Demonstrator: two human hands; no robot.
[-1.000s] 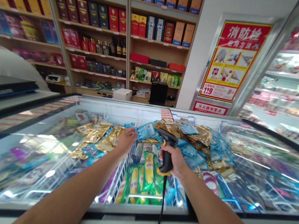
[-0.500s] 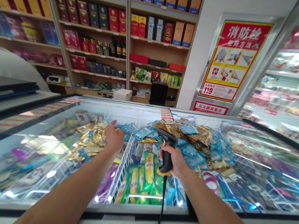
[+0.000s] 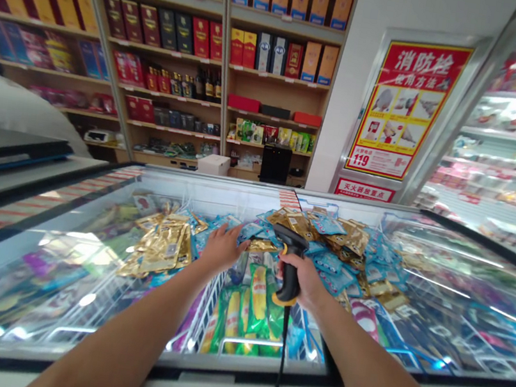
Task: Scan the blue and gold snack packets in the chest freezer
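My right hand grips a black and yellow barcode scanner by its handle, its cord hanging down over the freezer's front edge. My left hand reaches over the middle of the freezer with its fingers spread, close to blue packets of ice cream; whether it touches them I cannot tell. Gold ice cream packets lie piled left of that hand. Beyond the scanner is a mixed heap of blue and gold packets. Green and yellow ice cream packs fill a white wire basket below.
The chest freezer's front rim runs along the near side, and glass lids cover its sides. At the left a person stands behind a black device. Shelves of boxes and a red poster stand behind.
My left hand has moved right, from the gold pile toward the blue packets, and its fingers have spread. My right hand keeps the scanner in nearly the same place.
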